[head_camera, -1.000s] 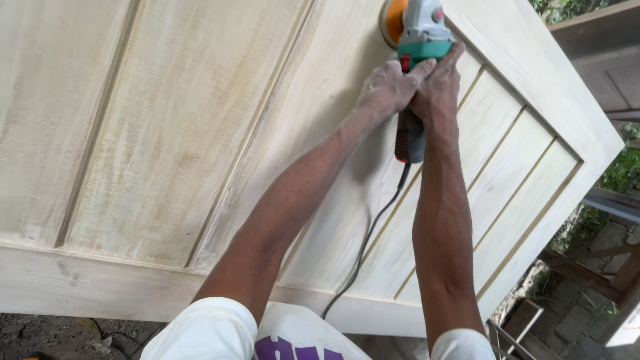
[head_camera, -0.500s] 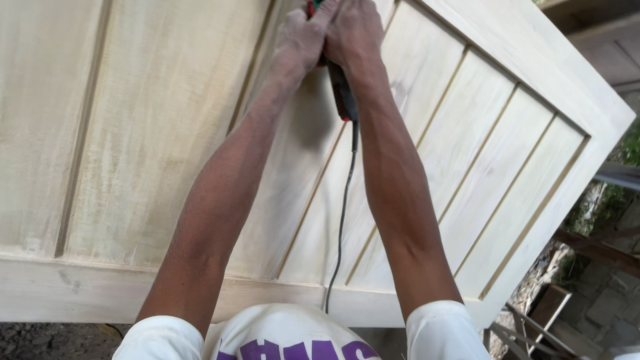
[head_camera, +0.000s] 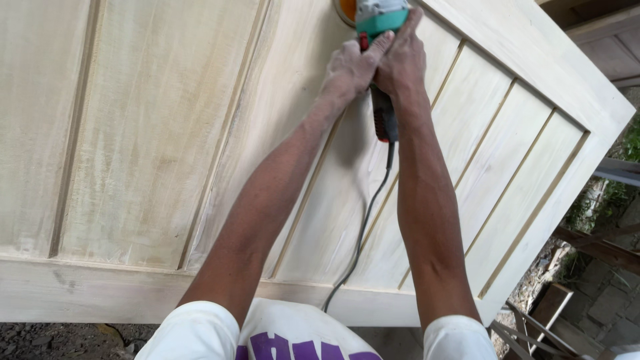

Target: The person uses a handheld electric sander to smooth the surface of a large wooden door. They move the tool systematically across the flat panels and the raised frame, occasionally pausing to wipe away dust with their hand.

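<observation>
Pale, whitish wood fills most of the view: a panelled door (head_camera: pixel 153 133) lies flat, its long boards set off by narrow grooves and framed by a broad rail along the near edge and the right side. Its surface looks chalky, with faint yellowish streaks on the left panels.

At the far edge, right of centre, a handheld electric sander (head_camera: pixel 378 40) rests on the wood. Its body is grey with a teal band, its grip is black with red ribbing, and a slice of an orange disc (head_camera: pixel 345 9) shows at its far left, partly cut off by the frame. A black power cord (head_camera: pixel 363 233) runs from the grip's near end toward the person, curving across the boards and over the near rail.

Both arms stretch far forward. The left hand (head_camera: pixel 350 67), dusted pale, is wrapped on the sander's left side just behind the teal band. The right hand (head_camera: pixel 400 60) is closed over the body beside it, index finger lying along the teal band. The two hands touch.

White sleeves and a white shirt (head_camera: pixel 293 333) with purple print show at the near edge. To the right, beyond the door, lie stone paving (head_camera: pixel 600 307) and greenery.
</observation>
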